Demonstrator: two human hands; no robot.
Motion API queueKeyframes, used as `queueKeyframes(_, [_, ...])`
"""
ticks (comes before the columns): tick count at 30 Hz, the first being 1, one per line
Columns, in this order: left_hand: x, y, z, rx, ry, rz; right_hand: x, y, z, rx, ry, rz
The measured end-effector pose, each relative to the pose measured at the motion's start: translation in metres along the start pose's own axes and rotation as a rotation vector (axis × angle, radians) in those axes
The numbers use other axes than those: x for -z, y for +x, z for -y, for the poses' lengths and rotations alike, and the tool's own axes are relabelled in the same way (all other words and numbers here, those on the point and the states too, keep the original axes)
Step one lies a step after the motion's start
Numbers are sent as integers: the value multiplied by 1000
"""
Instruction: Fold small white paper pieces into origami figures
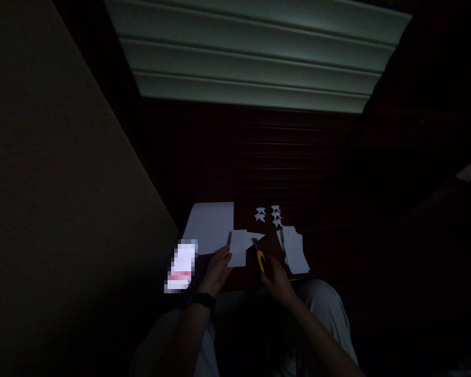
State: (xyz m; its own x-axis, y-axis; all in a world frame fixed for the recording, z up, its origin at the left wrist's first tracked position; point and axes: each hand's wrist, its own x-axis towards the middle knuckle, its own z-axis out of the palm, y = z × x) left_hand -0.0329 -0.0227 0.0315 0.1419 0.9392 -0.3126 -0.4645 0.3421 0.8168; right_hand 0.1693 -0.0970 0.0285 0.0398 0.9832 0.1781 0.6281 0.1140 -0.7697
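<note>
My left hand (218,268) pinches the left edge of a white sheet of paper (237,248), roughly rectangular. From its right side a pointed white flap (255,238) sticks out; whether it belongs to the same sheet I cannot tell. My right hand (278,280) is closed around a yellow utility knife (261,260). Its dark blade points up and to the left, with the tip at the flap; contact cannot be made out in the dim light.
A large white sheet (210,225) lies at the back left. Several small jagged paper pieces (276,214) sit at the back, and a stack of white papers (295,251) with a dark thin object (282,241) stands right. A bright blurred-out screen-like thing (181,265) is left.
</note>
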Motion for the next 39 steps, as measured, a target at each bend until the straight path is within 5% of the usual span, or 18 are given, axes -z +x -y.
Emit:
queueKeyframes(25, [-12, 6, 13, 78, -130, 100, 8, -7, 4, 35, -7, 6])
queueKeyframes(39, [-22, -5, 1, 101, -69, 214, 9, -5, 9, 84, 69, 20])
